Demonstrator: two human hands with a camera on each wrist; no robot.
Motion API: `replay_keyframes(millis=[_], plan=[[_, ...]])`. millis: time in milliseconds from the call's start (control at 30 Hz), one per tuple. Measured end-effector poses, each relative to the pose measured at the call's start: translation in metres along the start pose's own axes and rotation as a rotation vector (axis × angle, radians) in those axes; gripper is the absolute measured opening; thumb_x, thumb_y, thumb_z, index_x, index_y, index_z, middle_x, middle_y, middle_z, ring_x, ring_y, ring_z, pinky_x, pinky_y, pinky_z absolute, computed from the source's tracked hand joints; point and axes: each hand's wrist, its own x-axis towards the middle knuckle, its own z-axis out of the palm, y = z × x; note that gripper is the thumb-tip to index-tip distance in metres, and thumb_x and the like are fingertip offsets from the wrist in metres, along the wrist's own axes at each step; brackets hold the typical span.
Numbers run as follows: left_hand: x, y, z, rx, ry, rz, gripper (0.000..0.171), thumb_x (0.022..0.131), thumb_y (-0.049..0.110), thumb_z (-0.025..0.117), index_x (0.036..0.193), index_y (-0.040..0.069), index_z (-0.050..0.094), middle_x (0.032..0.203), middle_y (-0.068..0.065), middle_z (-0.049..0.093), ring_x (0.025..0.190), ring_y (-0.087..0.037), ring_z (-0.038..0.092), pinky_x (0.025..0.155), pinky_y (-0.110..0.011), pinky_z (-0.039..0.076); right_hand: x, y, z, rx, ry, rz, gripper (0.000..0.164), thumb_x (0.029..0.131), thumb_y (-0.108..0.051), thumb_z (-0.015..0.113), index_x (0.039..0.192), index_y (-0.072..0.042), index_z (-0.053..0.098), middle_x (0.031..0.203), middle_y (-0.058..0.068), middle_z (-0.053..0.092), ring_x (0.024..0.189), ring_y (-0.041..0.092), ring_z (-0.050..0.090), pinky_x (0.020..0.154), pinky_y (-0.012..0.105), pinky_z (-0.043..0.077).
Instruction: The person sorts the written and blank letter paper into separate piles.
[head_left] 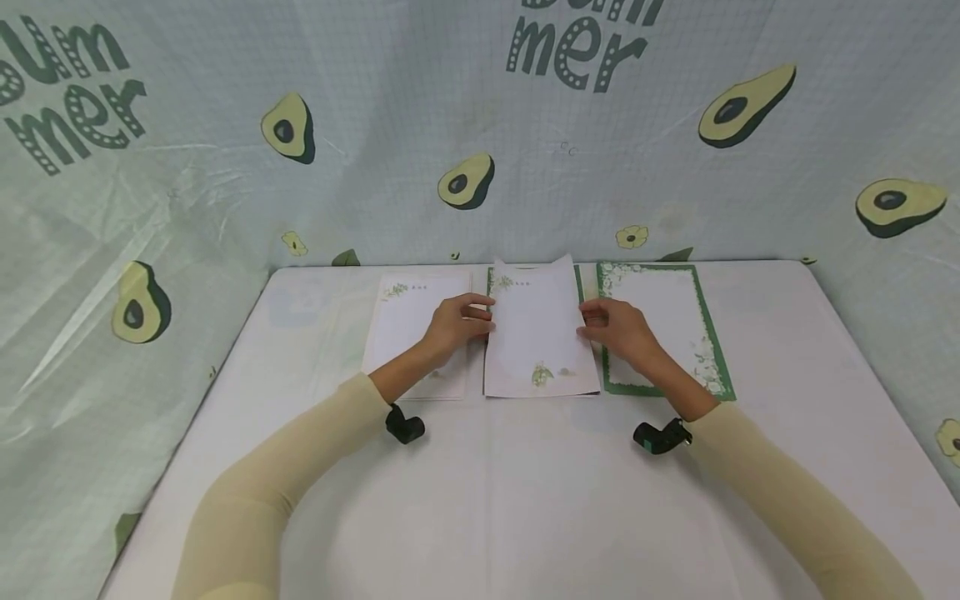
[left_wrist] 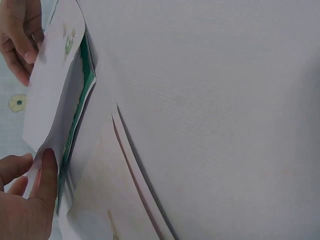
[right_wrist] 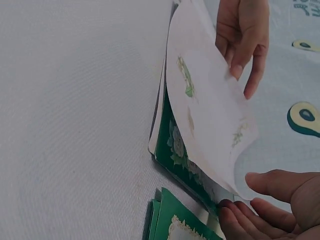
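Observation:
A white sheet of paper (head_left: pixel 534 329) with small leaf prints lies over the middle stack, its far corners bowed upward. My left hand (head_left: pixel 455 323) holds its left edge between thumb and fingers. At the opposite edge my right hand (head_left: pixel 621 329) has the sheet between thumb and fingertips. Under it, a green-bordered sheet (right_wrist: pixel 167 142) shows in the right wrist view, with the top sheet curving away from it. The left wrist view shows the same gap beside my left fingers (left_wrist: pixel 48 167).
Left of the middle stack lies a stack of pale leaf-printed sheets (head_left: pixel 408 325). On the right is a stack of green-bordered sheets (head_left: pixel 663 321). All rest on a white table (head_left: pixel 487 500), with an avocado-printed curtain (head_left: pixel 375 192) behind its far edge.

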Motion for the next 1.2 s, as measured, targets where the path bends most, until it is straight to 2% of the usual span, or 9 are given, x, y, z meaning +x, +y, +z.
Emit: replay_keyframes(millis=[233,500,733,1000,1100,1200], plan=[[-0.003,0.003,0.005,-0.09,0.026,-0.055,0.046,0.091,-0.01,0.069,0.136,-0.004,0.06,0.12,-0.03,0.067,0.091,-0.018,0.071,0.088,-0.038,0.062,-0.003,-0.002,-0.002,0.051,0.018,-0.008,0.044,0.098,-0.013,0.068,0.139,0.001,0.058,0.135,0.021,0.063,0.125,0.036,0.06,0.098,0.049,0.056],[-0.004,0.001,0.008,-0.14,0.051,-0.076,0.046,0.091,-0.012,0.069,0.135,-0.003,0.061,0.117,-0.031,0.067,0.088,-0.018,0.071,0.085,-0.035,0.063,-0.005,0.003,-0.004,0.126,0.037,0.026,0.043,0.098,-0.012,0.067,0.138,0.0,0.06,0.131,0.021,0.066,0.119,0.035,0.064,0.095,0.046,0.057],[-0.004,0.0,0.009,-0.148,0.05,-0.081,0.046,0.09,-0.011,0.07,0.135,-0.003,0.061,0.119,-0.028,0.068,0.088,-0.018,0.073,0.082,-0.033,0.063,-0.008,0.007,-0.005,0.229,0.04,0.059,0.044,0.096,-0.005,0.069,0.138,0.002,0.059,0.129,0.023,0.067,0.11,0.035,0.069,0.083,0.032,0.063],[-0.004,-0.003,0.01,-0.149,0.062,-0.092,0.044,0.091,-0.009,0.07,0.134,-0.002,0.062,0.117,-0.027,0.069,0.091,-0.022,0.074,0.08,-0.031,0.063,-0.01,0.011,-0.006,0.292,0.053,0.072,0.043,0.096,-0.004,0.07,0.137,0.003,0.06,0.128,0.025,0.066,0.113,0.034,0.068,0.081,0.028,0.062],[-0.004,-0.004,0.012,-0.153,0.069,-0.104,0.043,0.092,-0.008,0.07,0.134,-0.003,0.062,0.117,-0.026,0.069,0.093,-0.025,0.074,0.08,-0.031,0.063,-0.01,0.013,-0.005,0.299,0.057,0.075,0.042,0.097,-0.006,0.069,0.137,0.002,0.061,0.127,0.024,0.067,0.11,0.031,0.069,0.08,0.027,0.062],[-0.003,-0.006,0.013,-0.146,0.082,-0.117,0.043,0.091,-0.006,0.072,0.133,-0.002,0.063,0.116,-0.024,0.07,0.092,-0.022,0.074,0.08,-0.03,0.063,-0.009,0.015,-0.004,0.299,0.073,0.073,0.039,0.098,-0.008,0.069,0.135,0.002,0.062,0.124,0.024,0.068,0.103,0.024,0.072,0.078,0.026,0.063]])
